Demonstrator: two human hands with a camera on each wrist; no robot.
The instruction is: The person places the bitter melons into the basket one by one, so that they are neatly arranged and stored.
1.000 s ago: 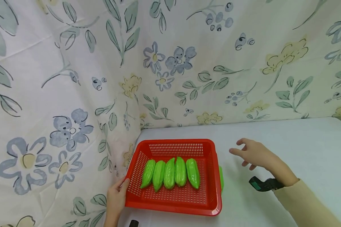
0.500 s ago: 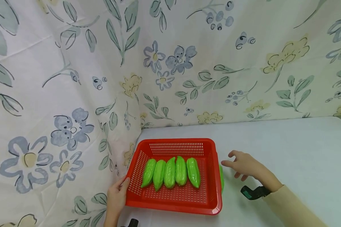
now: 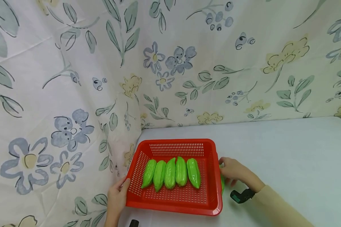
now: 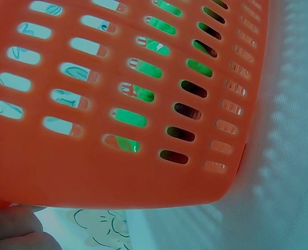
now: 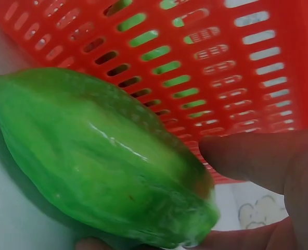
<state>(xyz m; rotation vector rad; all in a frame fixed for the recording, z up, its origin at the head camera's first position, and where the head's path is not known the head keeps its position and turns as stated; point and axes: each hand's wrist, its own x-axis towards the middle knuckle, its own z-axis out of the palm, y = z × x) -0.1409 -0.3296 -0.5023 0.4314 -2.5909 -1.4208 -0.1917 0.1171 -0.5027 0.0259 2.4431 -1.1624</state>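
At the basket's left side, my left hand (image 3: pixel 116 195) grips the red plastic basket (image 3: pixel 173 209) by its rim, thumb on top. The left wrist view shows its fingers (image 4: pixel 18 229) under the rim. Several glossy green ridged gourds (image 3: pixel 170 173) lie in a row inside. Another green gourd (image 5: pixel 102 161) lies on the table against the basket's right outer side, mostly hidden in the head view. My right hand (image 3: pixel 234 170) is at this gourd, thumb (image 5: pixel 237 159) stretched along its edge on the basket side and fingers low around its near end.
A white-covered table (image 3: pixel 295 157) carries the basket and extends to the right. Floral cloth (image 3: pixel 204 69) hangs behind and along the left, close to the basket's left side. A black wrist camera (image 3: pixel 242 195) sits below my right wrist.
My right hand has come left and down from over the table to the gourd beside the basket. My left hand and the basket have stayed in place.
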